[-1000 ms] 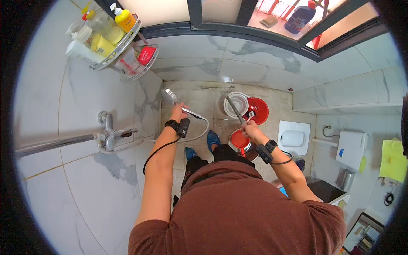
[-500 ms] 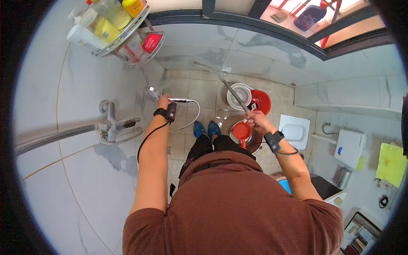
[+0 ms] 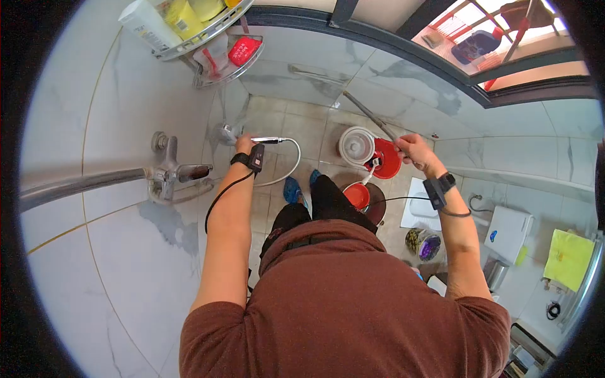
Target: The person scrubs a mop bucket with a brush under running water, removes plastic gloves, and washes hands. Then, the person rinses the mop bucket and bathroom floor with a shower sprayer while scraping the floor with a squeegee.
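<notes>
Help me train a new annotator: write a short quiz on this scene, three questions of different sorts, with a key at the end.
1. Multiple choice. What colour is the cloth hanging at the far right of the view?
A) Dark blue
B) Yellow-green
C) Brown

2. True or false: the person's right hand is empty.

3. Fill in the blank: the person's left hand grips the ____, which has a pale hose curving away from its handle.

Key:
1. B
2. False; it holds a long grey rod.
3. shower head
</notes>
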A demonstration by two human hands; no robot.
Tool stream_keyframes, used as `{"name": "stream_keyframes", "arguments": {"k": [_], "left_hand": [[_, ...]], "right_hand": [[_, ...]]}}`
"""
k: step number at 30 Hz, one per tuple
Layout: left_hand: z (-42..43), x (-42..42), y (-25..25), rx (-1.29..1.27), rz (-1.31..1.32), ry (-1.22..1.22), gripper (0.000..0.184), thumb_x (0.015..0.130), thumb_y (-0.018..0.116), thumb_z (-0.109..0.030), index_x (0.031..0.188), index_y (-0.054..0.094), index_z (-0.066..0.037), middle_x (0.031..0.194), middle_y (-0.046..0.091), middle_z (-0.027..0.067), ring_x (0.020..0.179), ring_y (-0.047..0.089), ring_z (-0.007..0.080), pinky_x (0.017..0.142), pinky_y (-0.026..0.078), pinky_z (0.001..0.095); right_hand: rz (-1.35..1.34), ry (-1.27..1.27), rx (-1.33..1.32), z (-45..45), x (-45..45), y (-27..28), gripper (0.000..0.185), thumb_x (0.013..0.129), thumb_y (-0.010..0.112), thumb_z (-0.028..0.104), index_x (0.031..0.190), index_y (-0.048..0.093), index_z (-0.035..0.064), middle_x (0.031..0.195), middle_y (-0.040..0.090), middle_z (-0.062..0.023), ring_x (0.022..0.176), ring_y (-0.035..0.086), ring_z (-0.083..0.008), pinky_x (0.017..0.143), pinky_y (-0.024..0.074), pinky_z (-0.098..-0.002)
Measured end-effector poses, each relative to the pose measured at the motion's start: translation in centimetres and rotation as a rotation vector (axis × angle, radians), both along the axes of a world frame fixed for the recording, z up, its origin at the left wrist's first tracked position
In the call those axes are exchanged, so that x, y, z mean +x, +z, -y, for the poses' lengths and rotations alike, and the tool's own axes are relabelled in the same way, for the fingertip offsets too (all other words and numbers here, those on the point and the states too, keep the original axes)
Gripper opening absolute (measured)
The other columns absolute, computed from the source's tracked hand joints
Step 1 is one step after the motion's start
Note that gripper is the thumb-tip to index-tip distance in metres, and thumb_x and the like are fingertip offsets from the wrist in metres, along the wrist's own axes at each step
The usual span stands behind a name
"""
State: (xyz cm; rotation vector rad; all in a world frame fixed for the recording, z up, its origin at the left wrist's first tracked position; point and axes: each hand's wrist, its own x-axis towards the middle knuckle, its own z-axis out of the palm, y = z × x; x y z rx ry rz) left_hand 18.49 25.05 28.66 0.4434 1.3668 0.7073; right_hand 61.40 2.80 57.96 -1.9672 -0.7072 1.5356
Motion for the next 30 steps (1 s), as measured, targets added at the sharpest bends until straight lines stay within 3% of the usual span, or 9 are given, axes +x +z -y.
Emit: {"name": "stream_keyframes", "arguments": {"k": [5, 9, 12, 16, 18, 19, 27, 29, 30], "left_hand": [[2.2, 0.1, 6.2, 0.415, -0.693, -0.494, 0.036, 0.072, 0.061, -0.027, 0.080, 0.050, 0.006, 0.072, 0.060, 0.0189, 0.062, 0.058, 0.0266, 0.055, 0.049, 0.0369], [4.4, 1.0, 11.9, 0.454, -0.941, -0.555, 0.045, 0.064, 0.071, -0.033, 0.078, 0.053, 0.006, 0.072, 0.060, 0.0176, 0.071, 0.059, 0.0243, 0.058, 0.047, 0.0356], [4.0, -3.2, -2.8, 0.522, -0.869, -0.499, 0.038, 0.068, 0.069, -0.032, 0.077, 0.055, 0.002, 0.073, 0.061, 0.0154, 0.065, 0.059, 0.0185, 0.059, 0.045, 0.0321], [5.7, 1.4, 7.4, 0.217, -1.104, -0.461, 0.035, 0.076, 0.062, -0.028, 0.080, 0.053, 0.006, 0.072, 0.060, 0.0107, 0.061, 0.054, 0.0142, 0.056, 0.042, 0.0290], [6.1, -2.8, -5.3, 0.306, -0.690, -0.181, 0.030, 0.078, 0.056, -0.024, 0.076, 0.052, 0.006, 0.074, 0.058, 0.0142, 0.066, 0.055, 0.0232, 0.062, 0.045, 0.0329], [6.9, -2.3, -5.7, 0.361, -0.763, -0.096, 0.031, 0.070, 0.064, -0.026, 0.070, 0.053, 0.003, 0.069, 0.058, 0.0154, 0.064, 0.056, 0.0272, 0.060, 0.045, 0.0358], [10.3, 0.1, -2.9, 0.361, -0.097, 0.470, 0.025, 0.073, 0.064, -0.016, 0.073, 0.051, 0.006, 0.075, 0.059, 0.0134, 0.067, 0.056, 0.0206, 0.063, 0.046, 0.0304], [9.7, 3.5, 6.7, 0.133, -0.670, 0.100, 0.022, 0.076, 0.060, -0.012, 0.077, 0.050, 0.008, 0.077, 0.058, 0.0146, 0.070, 0.056, 0.0201, 0.068, 0.046, 0.0295], [9.8, 3.2, 5.8, 0.165, -0.306, 0.357, 0.022, 0.076, 0.060, -0.012, 0.078, 0.051, 0.007, 0.077, 0.058, 0.0145, 0.070, 0.056, 0.0204, 0.069, 0.046, 0.0299]], "right_hand": [[-0.092, -0.068, -0.036, -4.1, -2.8, -4.1, 0.019, 0.082, 0.049, 0.015, 0.068, 0.050, 0.0021, 0.056, 0.044, 0.0011, 0.045, 0.037, -0.0069, 0.038, 0.0284, -0.0201], [-0.194, 0.018, -0.027, -6.0, -3.3, -7.3, 0.018, 0.082, 0.048, 0.015, 0.068, 0.051, 0.0035, 0.056, 0.045, 0.0015, 0.046, 0.039, -0.0072, 0.040, 0.0304, -0.0208], [-0.266, 0.070, -0.072, -7.2, -3.8, -5.6, 0.020, 0.082, 0.048, 0.017, 0.068, 0.051, 0.0041, 0.057, 0.045, 0.0012, 0.046, 0.039, -0.0071, 0.042, 0.0315, -0.0207], [-0.219, 0.159, -0.131, -7.6, -2.8, -6.5, 0.016, 0.083, 0.046, 0.013, 0.082, 0.051, -0.0021, 0.067, 0.044, 0.0011, 0.051, 0.036, -0.0042, 0.039, 0.0262, -0.0183], [-0.251, 0.180, -0.126, -7.7, -2.1, -6.8, 0.016, 0.083, 0.048, 0.015, 0.078, 0.052, 0.0001, 0.067, 0.045, 0.0016, 0.051, 0.038, -0.0043, 0.039, 0.0287, -0.0172], [-0.240, 0.194, -0.134, -7.7, -1.6, -7.1, 0.017, 0.083, 0.048, 0.016, 0.077, 0.052, 0.0007, 0.066, 0.045, 0.0017, 0.051, 0.038, -0.0043, 0.039, 0.0298, -0.0169], [-0.146, 0.270, -0.184, -8.2, -1.4, -6.8, 0.019, 0.081, 0.050, 0.018, 0.074, 0.052, 0.0001, 0.063, 0.047, 0.0000, 0.052, 0.043, -0.0079, 0.041, 0.0333, -0.0214], [-0.157, 0.256, -0.180, -8.0, -1.1, -7.3, 0.020, 0.081, 0.050, 0.019, 0.074, 0.052, 0.0001, 0.063, 0.047, -0.0001, 0.052, 0.043, -0.0077, 0.042, 0.0333, -0.0215], [-0.150, 0.259, -0.176, -7.9, -1.0, -7.6, 0.020, 0.081, 0.050, 0.019, 0.075, 0.052, 0.0000, 0.064, 0.047, -0.0001, 0.052, 0.043, -0.0077, 0.042, 0.0333, -0.0215]]}}
